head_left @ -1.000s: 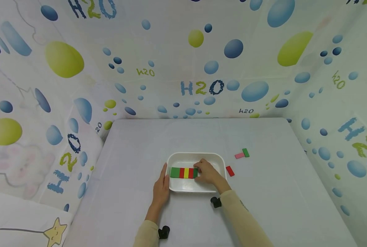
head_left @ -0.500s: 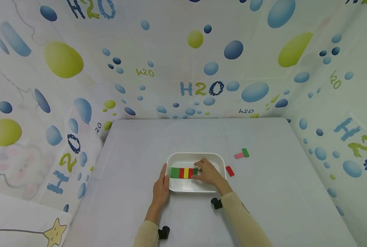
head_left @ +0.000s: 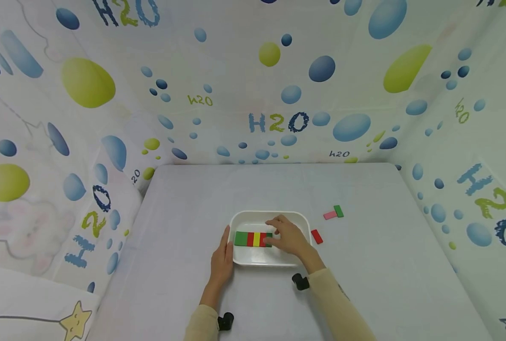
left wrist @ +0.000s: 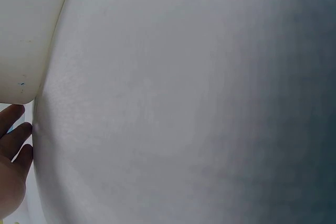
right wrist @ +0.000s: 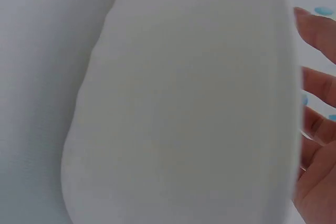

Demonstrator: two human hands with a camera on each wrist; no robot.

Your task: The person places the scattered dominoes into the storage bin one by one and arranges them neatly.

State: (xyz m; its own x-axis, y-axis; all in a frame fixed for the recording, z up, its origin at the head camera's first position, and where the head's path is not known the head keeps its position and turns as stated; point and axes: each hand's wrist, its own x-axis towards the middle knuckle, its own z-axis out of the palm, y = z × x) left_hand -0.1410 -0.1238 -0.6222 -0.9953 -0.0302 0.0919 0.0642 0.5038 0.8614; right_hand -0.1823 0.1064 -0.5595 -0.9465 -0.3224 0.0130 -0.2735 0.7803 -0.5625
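Note:
A white tray (head_left: 270,261) lies on the table in the head view. Inside it, flat tiles form a side-by-side row: green (head_left: 241,239), red (head_left: 250,239), yellow (head_left: 256,240), red again and dark green at the right end. My left hand (head_left: 222,260) rests along the tray's left side, its fingers straight; the left wrist view shows these fingers (left wrist: 16,136) at the tray's corner. Over the tray's right half is my right hand (head_left: 290,237), thumb at the row's right end and index finger apart from it. In the right wrist view the tray's wall hides the tiles.
Right of the tray, a red tile (head_left: 317,236) lies close to the rim. Farther back, a pink tile (head_left: 330,215) touches a green tile (head_left: 339,210). A patterned cloth (head_left: 218,71) rises behind the table and along both sides.
The right thumb has shifted left onto the row's right end, and the index finger has lifted away from the tiles. My left hand and the tray stay where they were.

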